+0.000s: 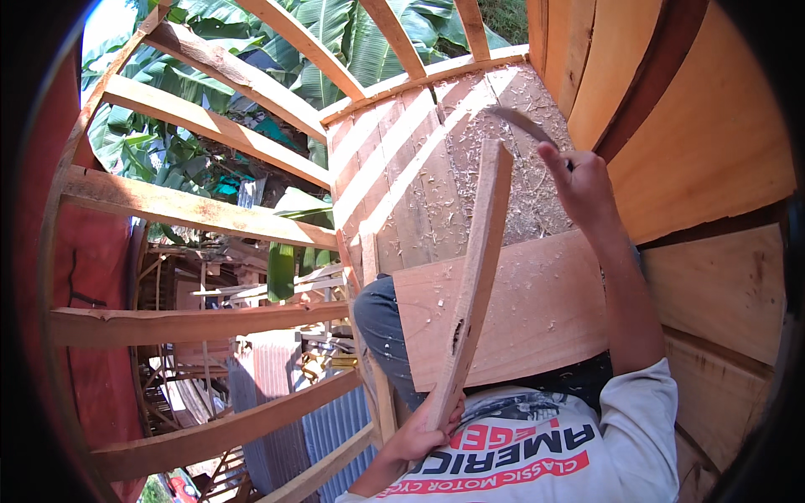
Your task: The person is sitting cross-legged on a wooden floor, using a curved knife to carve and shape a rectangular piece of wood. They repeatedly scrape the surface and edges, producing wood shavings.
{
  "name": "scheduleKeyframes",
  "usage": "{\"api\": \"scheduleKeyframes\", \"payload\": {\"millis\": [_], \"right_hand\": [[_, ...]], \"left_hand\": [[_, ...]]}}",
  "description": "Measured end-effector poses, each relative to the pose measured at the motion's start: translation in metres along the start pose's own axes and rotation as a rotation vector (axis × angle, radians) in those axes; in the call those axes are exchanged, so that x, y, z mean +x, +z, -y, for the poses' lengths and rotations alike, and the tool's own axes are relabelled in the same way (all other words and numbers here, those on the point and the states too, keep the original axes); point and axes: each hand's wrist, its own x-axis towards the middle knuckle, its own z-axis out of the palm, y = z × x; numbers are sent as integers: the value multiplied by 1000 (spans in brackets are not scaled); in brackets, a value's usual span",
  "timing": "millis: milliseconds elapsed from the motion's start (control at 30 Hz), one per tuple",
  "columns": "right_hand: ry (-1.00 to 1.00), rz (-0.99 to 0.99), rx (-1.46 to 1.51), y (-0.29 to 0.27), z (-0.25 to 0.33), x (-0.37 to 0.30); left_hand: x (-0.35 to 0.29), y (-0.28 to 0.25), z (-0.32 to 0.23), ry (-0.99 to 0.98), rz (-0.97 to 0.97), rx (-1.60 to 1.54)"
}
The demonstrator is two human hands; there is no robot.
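Note:
My left hand (pixel 428 432) is wrapped round the lower end of a long wooden stick (pixel 475 285), close to my shirt. The stick slants up and away, its far end raised over the floor, and a dark gouge marks its near part. In my right hand (pixel 583 186) is a knife, gripped by its handle, which the fist mostly hides. Its curved blade (pixel 521 121) points up and left, apart from the stick. Beneath the stick, a flat wooden board (pixel 537 306) lies across my lap with a few shavings on it.
Pale shavings (pixel 537 184) litter the plank floor (pixel 386 176) ahead. An open railing of wooden bars (pixel 201 210) runs along the left and far side, with banana leaves (pixel 369 50) and metal roofs (pixel 268 369) beyond. A wooden plank wall (pixel 713 126) rises close on the right.

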Motion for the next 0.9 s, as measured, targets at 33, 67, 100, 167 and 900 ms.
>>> {"api": "scheduleKeyframes", "payload": {"millis": [33, 67, 100, 167, 900], "right_hand": [[120, -53, 48, -11, -21, 22], [238, -113, 104, -26, -35, 40], [193, -98, 109, -31, -31, 40], [104, -71, 110, -42, -21, 25], [3, 76, 279, -31, -4, -39]], "left_hand": [[-3, 9, -5, -28, 70, 74], [-3, 10, 0, 1, 130, 160], [-5, 9, 1, -15, 92, 93], [-8, -3, 3, 42, 36, -78], [-4, -17, -4, 125, -24, -81]]}}
